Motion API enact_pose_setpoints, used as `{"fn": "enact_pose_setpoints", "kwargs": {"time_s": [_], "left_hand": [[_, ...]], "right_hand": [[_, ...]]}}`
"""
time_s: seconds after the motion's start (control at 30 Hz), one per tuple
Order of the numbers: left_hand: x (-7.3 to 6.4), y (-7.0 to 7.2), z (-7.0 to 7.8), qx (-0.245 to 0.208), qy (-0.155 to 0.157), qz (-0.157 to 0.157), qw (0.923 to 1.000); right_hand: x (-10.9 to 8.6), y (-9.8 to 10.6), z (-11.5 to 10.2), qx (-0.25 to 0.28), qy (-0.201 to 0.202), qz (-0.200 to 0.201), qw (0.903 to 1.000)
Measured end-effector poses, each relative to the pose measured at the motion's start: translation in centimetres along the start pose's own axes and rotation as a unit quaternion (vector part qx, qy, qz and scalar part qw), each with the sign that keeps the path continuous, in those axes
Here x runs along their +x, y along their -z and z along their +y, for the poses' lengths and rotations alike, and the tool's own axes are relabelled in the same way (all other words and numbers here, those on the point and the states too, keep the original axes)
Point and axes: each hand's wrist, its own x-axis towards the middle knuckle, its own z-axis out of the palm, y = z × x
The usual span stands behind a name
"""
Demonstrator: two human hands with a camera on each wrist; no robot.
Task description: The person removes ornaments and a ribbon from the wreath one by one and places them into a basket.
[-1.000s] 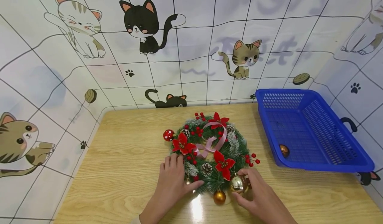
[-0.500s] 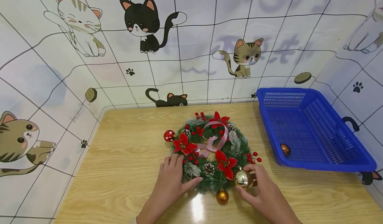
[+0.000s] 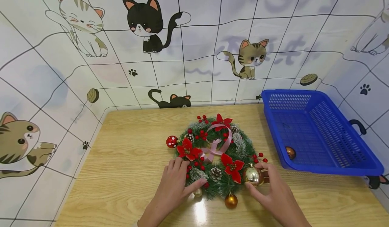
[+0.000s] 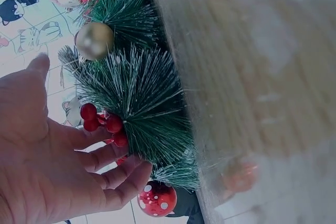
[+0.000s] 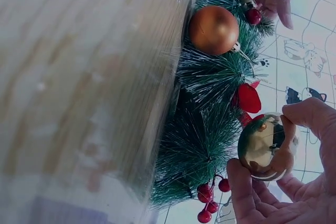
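A green Christmas wreath (image 3: pixel 217 188) lies on the table, dressed with red poinsettias, berries, pine cones and a pink ribbon (image 3: pixel 226 146). At its front right, my right hand (image 3: pixel 275 190) grips a shiny gold ball ornament (image 3: pixel 252 176) between thumb and fingers; the right wrist view shows the same gold ball (image 5: pixel 265 150) beside the needles. My left hand (image 3: pixel 173 183) rests on the wreath's left front edge, its fingers extended near a berry cluster (image 4: pixel 105 121). An orange ball (image 3: pixel 231 201) hangs off the front, and a red dotted ball (image 3: pixel 172 141) sits at the left.
A blue plastic basket (image 3: pixel 331 169) stands to the right, with a copper-coloured ball (image 3: pixel 290 152) inside it. The wooden table (image 3: pixel 127 146) meets a cat-print wall covering (image 3: pixel 200 65) at the back and sides.
The wreath has turned slightly counterclockwise in the head view. My right hand and the gold ball have moved right and a little away; the left hand stays nearly in place.
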Motion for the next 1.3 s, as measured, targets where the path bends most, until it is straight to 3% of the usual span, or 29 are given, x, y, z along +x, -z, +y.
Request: {"fn": "enact_pose_setpoints", "kwargs": {"time_s": [0.5,0.77,1.0,1.13,1.3], "left_hand": [[-0.1,0.1,-0.3,-0.002,-0.039,0.031,0.9988],[-0.1,0.0,-0.5,-0.037,-0.025,0.059,0.9972],[0.1,-0.2,-1.0,-0.019,-0.008,0.099,0.9949],[0.1,-0.2,-1.3,-0.020,0.000,0.098,0.9950],[0.3,-0.1,-1.7,-0.041,0.004,0.070,0.9967]], "right_hand": [[0.3,1.0,0.5,0.024,0.025,0.032,0.9989],[0.4,1.2,0.9,0.032,0.036,0.043,0.9979],[0.4,1.8,0.8,0.021,0.011,0.035,0.9991],[0.5,2.2,0.9,0.019,0.014,0.045,0.9987],[0.6,2.6,1.1,0.027,0.025,0.061,0.9975]]}}
